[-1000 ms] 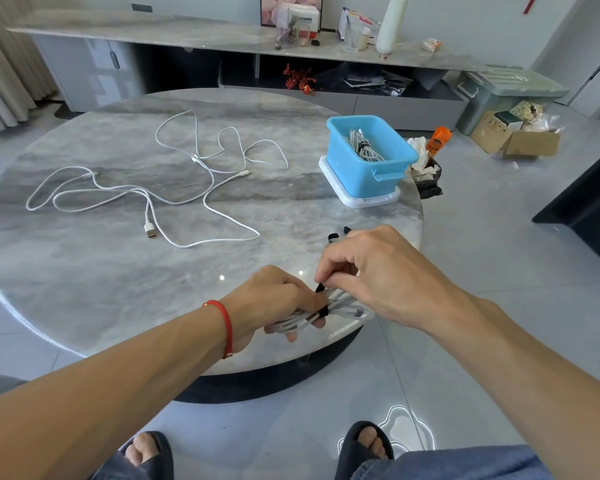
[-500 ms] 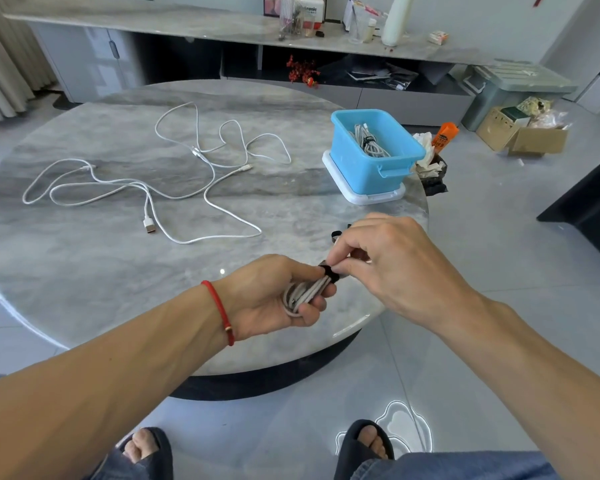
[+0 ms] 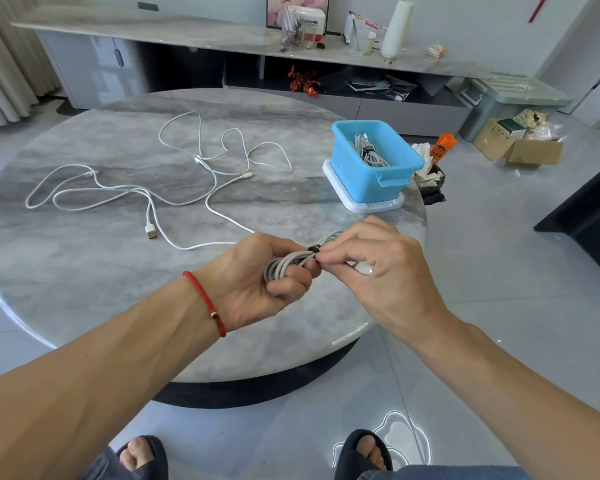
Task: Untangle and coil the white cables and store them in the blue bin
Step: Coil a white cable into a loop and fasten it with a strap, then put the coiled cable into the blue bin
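Above a round marble tabletop (image 3: 84, 271), the left hand (image 3: 257, 282) grips a coiled white cable (image 3: 288, 263) while the right hand (image 3: 378, 268) pinches its black strap (image 3: 313, 250) (loose cables (image 3: 174, 192) lie beyond, left of the blue bin (image 3: 371, 178)).

A round grey marble tabletop (image 3: 84, 271) fills the middle. Behind it, along the top, runs a long low shelf (image 3: 187, 32). The shiny grey floor (image 3: 499, 271) reflects light. A beige curtain (image 3: 4, 64) hangs upper left.

Both hands (image 3: 257, 275) (image 3: 378, 271) grip a coiled cable (image 3: 288, 263) above the table (image 3: 84, 271)
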The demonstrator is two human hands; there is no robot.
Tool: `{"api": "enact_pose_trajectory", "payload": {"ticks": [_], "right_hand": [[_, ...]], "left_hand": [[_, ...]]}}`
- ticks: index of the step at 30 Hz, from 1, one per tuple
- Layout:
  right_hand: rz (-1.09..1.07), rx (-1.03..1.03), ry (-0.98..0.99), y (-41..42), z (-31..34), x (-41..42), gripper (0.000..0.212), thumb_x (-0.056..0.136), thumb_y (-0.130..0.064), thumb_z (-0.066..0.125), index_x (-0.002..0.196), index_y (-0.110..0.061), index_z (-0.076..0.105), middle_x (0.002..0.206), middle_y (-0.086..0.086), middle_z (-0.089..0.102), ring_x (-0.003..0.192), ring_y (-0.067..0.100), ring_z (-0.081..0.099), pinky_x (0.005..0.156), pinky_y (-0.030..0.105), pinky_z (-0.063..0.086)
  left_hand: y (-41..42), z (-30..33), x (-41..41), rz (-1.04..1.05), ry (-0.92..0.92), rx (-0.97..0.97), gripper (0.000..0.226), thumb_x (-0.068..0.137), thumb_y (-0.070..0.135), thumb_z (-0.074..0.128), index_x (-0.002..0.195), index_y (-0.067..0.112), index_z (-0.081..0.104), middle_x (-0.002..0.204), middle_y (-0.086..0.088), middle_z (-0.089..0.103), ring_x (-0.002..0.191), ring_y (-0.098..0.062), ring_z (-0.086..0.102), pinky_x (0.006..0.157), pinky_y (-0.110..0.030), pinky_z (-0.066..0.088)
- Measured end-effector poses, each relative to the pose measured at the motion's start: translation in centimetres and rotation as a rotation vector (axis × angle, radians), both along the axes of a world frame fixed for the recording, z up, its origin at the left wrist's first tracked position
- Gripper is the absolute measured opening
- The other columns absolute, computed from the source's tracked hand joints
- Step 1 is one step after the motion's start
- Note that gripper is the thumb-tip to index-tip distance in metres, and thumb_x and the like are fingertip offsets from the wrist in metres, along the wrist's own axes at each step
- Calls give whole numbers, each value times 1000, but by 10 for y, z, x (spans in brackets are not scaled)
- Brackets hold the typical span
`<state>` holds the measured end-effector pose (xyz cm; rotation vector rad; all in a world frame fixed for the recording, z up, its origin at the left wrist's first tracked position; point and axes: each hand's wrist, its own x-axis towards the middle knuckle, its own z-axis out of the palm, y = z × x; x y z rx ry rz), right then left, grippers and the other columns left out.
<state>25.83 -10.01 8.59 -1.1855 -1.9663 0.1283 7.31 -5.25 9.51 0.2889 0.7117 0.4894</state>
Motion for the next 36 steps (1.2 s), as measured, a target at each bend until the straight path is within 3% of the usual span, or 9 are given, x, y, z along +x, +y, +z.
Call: {"api": "enact_pose_trajectory", "payload": {"ticks": [6, 12, 16, 21, 23, 25, 28, 32, 36], "right_hand": [[95, -54, -26, 0, 6, 4, 14, 90, -16, 77, 103, -14, 82, 99, -3, 72, 96, 18, 65, 85, 34, 53], [84, -144, -153, 7, 13, 11, 13, 83, -26, 85, 88, -21, 74, 86, -16, 64, 90, 11, 58, 84, 31, 45], [-8, -173, -311, 17, 13, 21, 35, 90, -46, 74, 118, -26, 69, 110, -16, 66, 108, 7, 56, 100, 33, 34], [-144, -289, -332, 34, 1, 31, 27, 103, -42, 55, 108, -19, 66, 97, -3, 67, 91, 22, 62, 79, 45, 51], [-295, -319, -267, 47, 1, 40, 28, 103, -43, 54, 90, -19, 59, 86, -3, 62, 84, 25, 59, 73, 43, 49], [-453, -318, -155, 67, 6, 53, 37, 104, -41, 53, 78, -15, 55, 74, -1, 61, 77, 29, 58, 68, 41, 46], [-675, -331, -61, 121, 23, 76, 41, 103, -40, 50, 86, -6, 66, 84, 12, 69, 85, 36, 61, 71, 40, 47], [-793, -488, -168, 204, 40, 105, 35, 106, -25, 38, 97, -1, 61, 112, 28, 64, 96, 39, 54, 76, 38, 39], [-797, -575, -394, 260, 34, 112, 35, 105, -19, 39, 125, -2, 62, 129, 23, 58, 107, 40, 53, 78, 38, 35]], "left_hand": [[1, 5, -9, -57, 2, 23, 24, 93, 6, 41, 79, 0, 59, 71, -7, 44, 40, -7, 36, 27, -10, 20], [-1, 6, -5, -238, 187, 193, 20, 97, 14, 43, 85, 3, 55, 71, -7, 46, 39, -8, 33, 24, -15, 17], [16, 15, 3, -420, 362, 395, 29, 101, 22, 42, 81, 5, 55, 58, -2, 48, 32, -5, 26, 27, -16, 9], [49, 20, 24, -278, 391, 423, 33, 100, 35, 46, 97, 4, 59, 83, -16, 60, 41, -12, 39, 29, -16, 27], [61, 21, 33, -132, 406, 396, 48, 99, 45, 44, 113, 1, 56, 101, -22, 63, 50, -23, 56, 39, -20, 45], [72, 21, 42, -16, 430, 457, 55, 97, 50, 47, 131, 6, 48, 119, -22, 58, 74, -35, 69, 56, -34, 57], [88, 22, 56, 46, 336, 548, 52, 97, 50, 48, 137, 17, 50, 133, -11, 54, 109, -38, 63, 78, -50, 61], [100, 19, 69, 111, 160, 451, 47, 97, 48, 48, 131, 17, 58, 130, -13, 55, 112, -35, 61, 86, -52, 59], [112, 7, 74, 105, 112, 418, 46, 95, 48, 50, 128, 17, 61, 127, -17, 58, 107, -34, 63, 88, -53, 58]]}}
